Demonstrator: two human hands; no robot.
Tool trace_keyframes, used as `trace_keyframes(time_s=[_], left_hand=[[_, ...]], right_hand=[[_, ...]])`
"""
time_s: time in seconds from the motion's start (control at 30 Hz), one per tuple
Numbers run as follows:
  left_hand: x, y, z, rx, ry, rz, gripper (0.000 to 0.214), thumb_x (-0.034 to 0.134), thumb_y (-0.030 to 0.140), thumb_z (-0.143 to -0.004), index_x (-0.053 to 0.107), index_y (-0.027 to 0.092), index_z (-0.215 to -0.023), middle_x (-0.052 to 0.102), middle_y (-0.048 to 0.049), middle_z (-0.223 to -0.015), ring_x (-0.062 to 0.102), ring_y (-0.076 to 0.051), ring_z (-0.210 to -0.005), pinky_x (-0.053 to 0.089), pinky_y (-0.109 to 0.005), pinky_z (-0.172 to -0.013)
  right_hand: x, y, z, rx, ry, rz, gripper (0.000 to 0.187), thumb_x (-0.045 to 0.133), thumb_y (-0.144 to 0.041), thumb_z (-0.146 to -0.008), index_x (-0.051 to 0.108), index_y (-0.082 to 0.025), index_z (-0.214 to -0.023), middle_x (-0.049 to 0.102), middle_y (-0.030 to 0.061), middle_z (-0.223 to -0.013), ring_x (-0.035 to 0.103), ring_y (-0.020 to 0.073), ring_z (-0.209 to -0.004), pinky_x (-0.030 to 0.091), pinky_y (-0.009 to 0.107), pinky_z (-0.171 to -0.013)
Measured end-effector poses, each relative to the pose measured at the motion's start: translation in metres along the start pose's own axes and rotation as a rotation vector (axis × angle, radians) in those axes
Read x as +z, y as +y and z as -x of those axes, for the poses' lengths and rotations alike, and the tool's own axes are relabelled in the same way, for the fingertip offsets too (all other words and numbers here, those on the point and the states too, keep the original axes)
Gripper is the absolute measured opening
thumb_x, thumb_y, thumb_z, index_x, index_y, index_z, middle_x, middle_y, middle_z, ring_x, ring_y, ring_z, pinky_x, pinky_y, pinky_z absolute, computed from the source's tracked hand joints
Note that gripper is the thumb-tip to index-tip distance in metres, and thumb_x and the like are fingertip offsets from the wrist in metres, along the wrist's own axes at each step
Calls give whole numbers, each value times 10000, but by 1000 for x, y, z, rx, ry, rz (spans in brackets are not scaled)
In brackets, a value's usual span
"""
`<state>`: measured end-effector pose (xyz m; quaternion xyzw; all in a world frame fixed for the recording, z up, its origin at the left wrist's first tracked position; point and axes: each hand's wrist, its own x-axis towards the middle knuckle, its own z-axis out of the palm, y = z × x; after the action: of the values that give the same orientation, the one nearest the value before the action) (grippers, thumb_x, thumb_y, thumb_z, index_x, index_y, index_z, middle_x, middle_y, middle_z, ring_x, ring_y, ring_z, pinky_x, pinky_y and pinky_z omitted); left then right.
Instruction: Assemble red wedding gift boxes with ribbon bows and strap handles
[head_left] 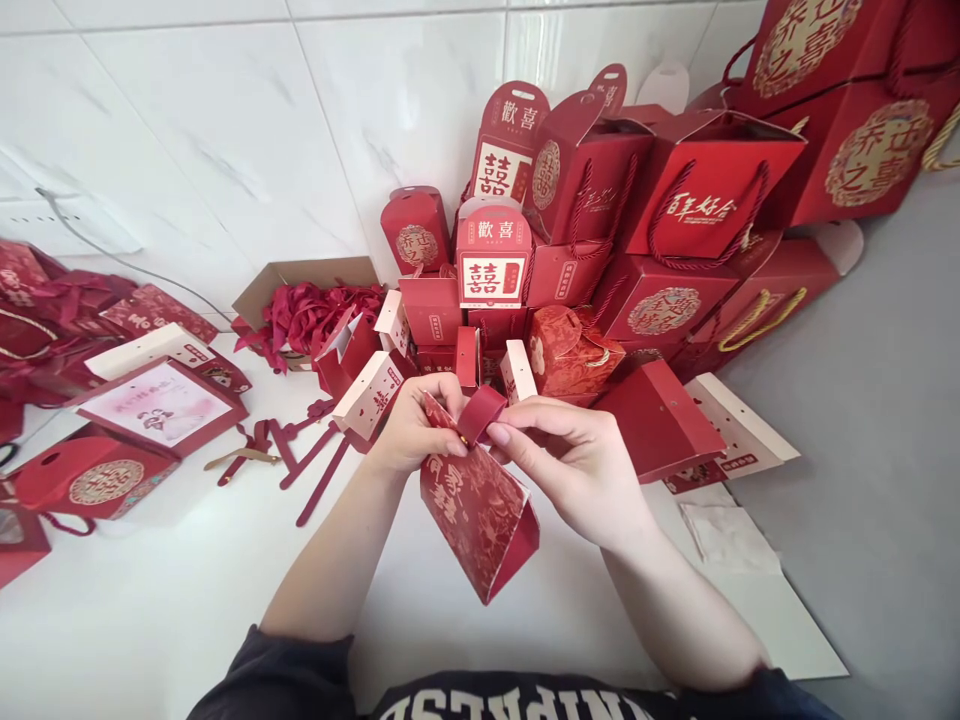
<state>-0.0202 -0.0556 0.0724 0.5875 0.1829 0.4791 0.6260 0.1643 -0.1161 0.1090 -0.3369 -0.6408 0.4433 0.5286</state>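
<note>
Between my hands, above the white table, a red patterned gift box (476,515) is held tilted, its folded end pointing down and toward me. My left hand (424,425) is closed on the box's upper edge, thumb in front and fingers behind. A dark red strap (481,414) forms a loop at that edge. My right hand (570,455) pinches the strap's right side between thumb and fingers. A small gold-coloured bit shows where the strap meets the box, near my left thumb.
Red gift boxes (491,260) are stacked against the tiled wall ahead and to the right. A carton of dark red ribbons (322,310) stands behind several loose straps (307,460). More boxes (161,400) lie at the left. Papers (727,535) are at the right edge.
</note>
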Motion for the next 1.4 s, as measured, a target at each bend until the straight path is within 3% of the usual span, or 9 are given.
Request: trace_keyframes(time_s=[0.13,0.27,0.4,0.7,1.07,1.4], left_hand=[[1,-1,-2,48,6,7,488,929,343,-530,494,144,-630,660,-17,-582,590,-115,-479,428,-188,-444],[3,4,0,177,-18,-41,359,909,191,-568,565,137,-659,675,-17,-619,598,-111,-521,450,-189,-471],[5,15,7,268,-5,-229,316,902,97,-546,629,142,-699,694,-28,-664,637,-137,-571,496,-217,-508],[21,37,21,241,-47,-675,285,910,163,-569,661,152,-706,683,-20,-631,606,-112,-529,441,-204,-463],[26,45,23,358,-51,-771,253,892,146,-605,708,167,-777,727,-26,-700,644,-118,-594,500,-216,-565],[27,42,21,444,-104,-772,236,854,194,-681,776,247,-898,760,-48,-734,692,-193,-635,560,-296,-606]], right_hand=[[-1,0,1,-18,11,29,122,675,-187,-881,791,-217,-900,742,16,-835,664,116,-744,531,217,-673],[-7,-1,1,-53,-41,32,171,650,-182,-901,791,-257,-962,743,8,-880,661,114,-769,521,221,-699],[-15,-3,0,-57,-125,34,190,643,-175,-907,786,-262,-995,736,7,-884,662,113,-768,515,223,-701],[-37,-1,-7,-17,-418,-3,223,635,-160,-910,751,-235,-1085,738,14,-976,677,128,-876,527,229,-787],[-38,0,-4,26,-399,-58,248,679,-166,-883,753,-242,-1107,760,19,-970,699,141,-867,557,224,-773],[-35,0,-2,46,-287,2,176,698,-247,-883,780,-271,-1037,769,9,-920,708,136,-792,574,224,-707]])
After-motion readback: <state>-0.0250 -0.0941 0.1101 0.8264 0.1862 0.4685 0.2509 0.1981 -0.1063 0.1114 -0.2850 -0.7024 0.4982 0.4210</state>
